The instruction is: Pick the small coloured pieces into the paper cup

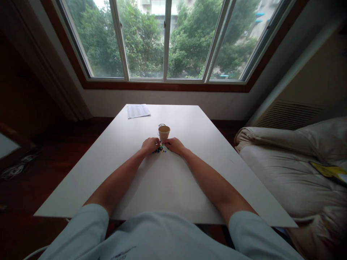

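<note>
A tan paper cup [164, 133] stands upright on the white table, its mouth facing up. In front of it lies a loose pile of tiny coloured pieces [162, 148], in dark blue, green, yellow and other colours; their exact kind is too small to tell. My left hand [150, 145] rests at the pile's left side, fingers curled together over it. On the other side my right hand [174, 145] has its fingertips pressed together by the cup's base and the pieces. Whatever either pinch holds is too small to make out. A thin dark cord loop [162, 125] shows behind the cup.
Printed sheets of paper [138, 111] lie at the table's far left corner. The white table [168, 187] reaches toward a wide window. A padded cream sofa [273, 173] stands along the right, with a yellow item [329, 170] on it. Cables [13, 169] lie on the left floor.
</note>
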`<state>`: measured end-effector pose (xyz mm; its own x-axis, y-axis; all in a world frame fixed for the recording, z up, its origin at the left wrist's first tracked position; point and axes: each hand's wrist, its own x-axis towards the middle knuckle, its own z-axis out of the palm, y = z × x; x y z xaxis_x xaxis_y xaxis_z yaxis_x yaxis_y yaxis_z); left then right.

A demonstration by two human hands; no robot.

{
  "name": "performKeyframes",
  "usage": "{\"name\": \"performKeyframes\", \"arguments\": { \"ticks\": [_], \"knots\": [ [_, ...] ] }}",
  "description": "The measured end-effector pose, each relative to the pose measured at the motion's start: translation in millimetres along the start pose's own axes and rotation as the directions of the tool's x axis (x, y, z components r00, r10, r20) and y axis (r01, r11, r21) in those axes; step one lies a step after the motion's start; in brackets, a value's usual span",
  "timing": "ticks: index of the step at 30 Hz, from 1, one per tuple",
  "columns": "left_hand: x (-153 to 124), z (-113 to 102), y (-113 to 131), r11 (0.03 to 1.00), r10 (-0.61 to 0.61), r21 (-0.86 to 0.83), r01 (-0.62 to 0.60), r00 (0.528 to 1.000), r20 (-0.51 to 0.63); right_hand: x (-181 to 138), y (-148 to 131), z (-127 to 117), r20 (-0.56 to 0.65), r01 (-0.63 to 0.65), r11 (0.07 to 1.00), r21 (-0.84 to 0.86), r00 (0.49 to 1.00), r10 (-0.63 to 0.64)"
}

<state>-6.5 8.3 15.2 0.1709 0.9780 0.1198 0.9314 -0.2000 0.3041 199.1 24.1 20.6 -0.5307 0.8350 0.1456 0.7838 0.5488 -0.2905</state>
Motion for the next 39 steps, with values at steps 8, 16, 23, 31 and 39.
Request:
{"name": "performKeyframes", "arguments": {
  "ticks": [8,16,23,31,39],
  "knots": [
    [0,3,0,1.000,-0.005,-0.001,0.005,1.000,-0.009,4,6,10,-0.068,-0.008,0.999,0.050,0.998,0.011],
    [-2,1,2,1.000,0.003,0.017,-0.003,1.000,-0.006,4,4,11,-0.035,0.015,1.000,0.007,0.999,-0.015],
    [-3,-1,4,0.999,0.003,0.033,-0.003,1.000,0.000,2,-2,6,-0.006,-0.042,0.997,-0.067,0.999,0.042],
    [-5,-5,8,0.998,-0.023,0.064,0.023,1.000,0.011,0,2,2,-0.016,-0.054,0.997,-0.050,0.998,0.053],
    [-7,-8,11,0.998,-0.044,0.038,0.046,0.998,-0.042,2,-3,6,-0.025,-0.028,0.999,-0.020,0.999,0.027]
  ]
}}
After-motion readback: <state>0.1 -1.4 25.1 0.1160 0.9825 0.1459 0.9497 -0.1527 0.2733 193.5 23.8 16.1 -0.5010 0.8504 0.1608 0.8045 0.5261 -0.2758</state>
